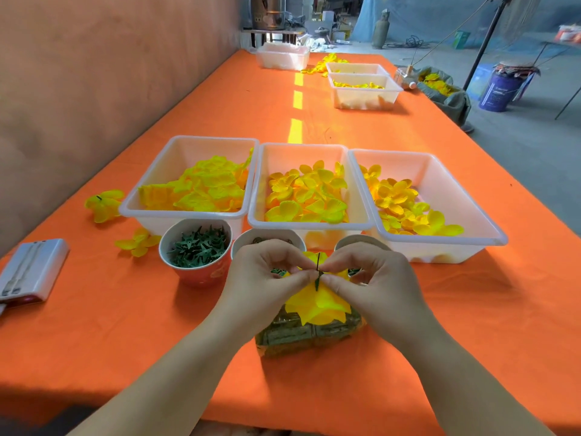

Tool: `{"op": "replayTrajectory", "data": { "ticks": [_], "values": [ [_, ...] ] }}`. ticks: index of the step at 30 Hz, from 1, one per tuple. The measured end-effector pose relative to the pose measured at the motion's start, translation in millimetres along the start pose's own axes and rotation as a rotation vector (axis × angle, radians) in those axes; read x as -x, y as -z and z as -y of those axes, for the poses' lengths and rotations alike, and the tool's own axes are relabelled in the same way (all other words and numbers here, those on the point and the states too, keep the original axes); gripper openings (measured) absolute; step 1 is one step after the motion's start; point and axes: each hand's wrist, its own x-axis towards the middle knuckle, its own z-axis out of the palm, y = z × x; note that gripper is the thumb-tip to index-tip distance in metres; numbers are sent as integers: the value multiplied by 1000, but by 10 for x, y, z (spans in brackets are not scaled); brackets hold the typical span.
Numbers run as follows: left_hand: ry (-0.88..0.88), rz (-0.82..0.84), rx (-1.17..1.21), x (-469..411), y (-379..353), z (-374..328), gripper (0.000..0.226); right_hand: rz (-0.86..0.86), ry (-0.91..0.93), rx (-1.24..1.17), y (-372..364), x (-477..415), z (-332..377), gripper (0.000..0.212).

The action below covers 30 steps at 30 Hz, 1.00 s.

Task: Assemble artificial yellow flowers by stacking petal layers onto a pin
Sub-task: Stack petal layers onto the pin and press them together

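1. Both grips closed: left hand [267, 275] and right hand [371, 278] pinch the yellow fabric petal layer [317, 305] at the thin dark green pin [318, 272].
2. Layer held over the orange-covered bench [125, 325], near centre, in front of three white plastic trays [303, 145].

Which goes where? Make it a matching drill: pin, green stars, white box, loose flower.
1 pin
2 green stars
3 white box
4 loose flower

a beside left tub
b in cup
c pinched by left hand and right hand
d far left edge of table

Pairs: 1-c, 2-b, 3-d, 4-a
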Motion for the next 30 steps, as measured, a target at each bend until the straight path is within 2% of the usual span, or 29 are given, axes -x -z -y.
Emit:
{"op": "replayTrajectory", "data": {
  "ticks": [3, 7, 16, 21, 26, 30],
  "values": [
    [0, -14, 49, 7, -24, 8, 21, -49, 29, 29, -40, 10, 39, 27],
    [56, -10, 39, 8, 4, 38, 15, -18, 25, 73, -22, -32, 33, 22],
    [152, 50, 132, 45, -48, 76, 13, 40, -125, -11, -51, -31, -51, 17],
    [140, 43, 84, 87, -67, 90, 11, 39, -131, -25, -61, 61, -82, 18],
    [55, 51, -112, 12, -20, 30, 14, 118, -69, 171, 16, -95, -5, 24],
    [78, 50, -66, 39, -22, 39, 14, 115, -90, 75, 6, -44, -35, 20]
  ]
}}
